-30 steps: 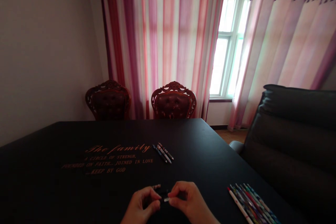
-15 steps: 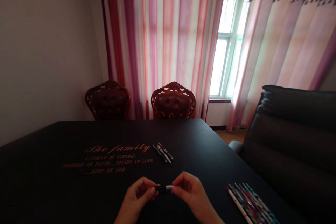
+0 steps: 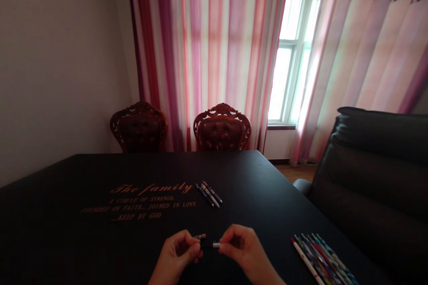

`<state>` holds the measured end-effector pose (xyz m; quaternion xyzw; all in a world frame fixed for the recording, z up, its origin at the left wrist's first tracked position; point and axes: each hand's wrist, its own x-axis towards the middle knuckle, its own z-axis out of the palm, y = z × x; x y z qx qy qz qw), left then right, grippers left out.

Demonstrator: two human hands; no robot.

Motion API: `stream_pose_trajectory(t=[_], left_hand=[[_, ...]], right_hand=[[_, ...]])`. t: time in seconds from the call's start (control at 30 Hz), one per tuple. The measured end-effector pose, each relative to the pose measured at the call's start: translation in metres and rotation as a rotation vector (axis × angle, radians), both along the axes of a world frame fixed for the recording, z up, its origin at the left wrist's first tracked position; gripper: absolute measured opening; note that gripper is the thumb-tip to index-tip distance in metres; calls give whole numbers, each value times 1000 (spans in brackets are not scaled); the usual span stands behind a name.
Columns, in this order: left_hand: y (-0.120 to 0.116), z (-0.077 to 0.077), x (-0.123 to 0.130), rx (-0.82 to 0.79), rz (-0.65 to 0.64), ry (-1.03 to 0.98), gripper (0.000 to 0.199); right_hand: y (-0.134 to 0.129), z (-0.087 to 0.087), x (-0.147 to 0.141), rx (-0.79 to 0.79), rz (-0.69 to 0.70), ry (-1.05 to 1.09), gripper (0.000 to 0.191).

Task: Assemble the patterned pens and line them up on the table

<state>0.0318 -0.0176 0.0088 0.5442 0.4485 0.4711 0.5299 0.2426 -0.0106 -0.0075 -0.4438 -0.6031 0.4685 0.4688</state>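
Observation:
Between my two hands, near the table's front edge, is a small dark piece with a silvery white end (image 3: 216, 245). My left hand (image 3: 179, 251) pinches its dark side, and a patterned pen part (image 3: 199, 236) sticks out above those fingertips. The fingers of my right hand (image 3: 239, 247) are closed on the silvery end. Just beyond the hands, three pens (image 3: 209, 194) lie side by side on the black table (image 3: 133, 169). A row of several pens (image 3: 323, 258) lies at the right, the nearest one white with a red tip.
Gold lettering (image 3: 154, 188) marks the table's left middle. Two carved wooden chairs (image 3: 222, 131) stand behind the far edge, before striped curtains (image 3: 217, 53). A black leather chair (image 3: 374, 178) stands along the right side.
Both hands have lowered slightly. The patterned part at my left fingertips now shows more and sits apart from the dark piece. The view has shifted a little.

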Motion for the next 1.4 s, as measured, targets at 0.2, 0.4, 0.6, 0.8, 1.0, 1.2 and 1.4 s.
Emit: stream_pose_trajectory(t=[0.2,0.4,0.6,0.8,1.0,1.2,1.4], left_hand=[[-3,-5,6,-39,-56,-33,41],[-5,-19,19,-75,-140,-154,41],[2,-27,10,-30,-28,-143,30],[0,-28,11,-48,-66,-83,36],[-2,-23,14,-51,-78,-96,38],[-5,-18,16,-40,-68,-60,40],[-7,-17,17,-28,-105,-59,39]], right_hand=[[-2,5,-1,10,10,22,20],[-11,25,2,88,30,-32,14],[-9,18,4,78,68,-37,12],[-3,11,3,59,51,-25,14],[-2,4,4,23,59,-26,14],[-3,0,2,10,47,-40,17],[-3,-6,1,-12,41,-47,18]])
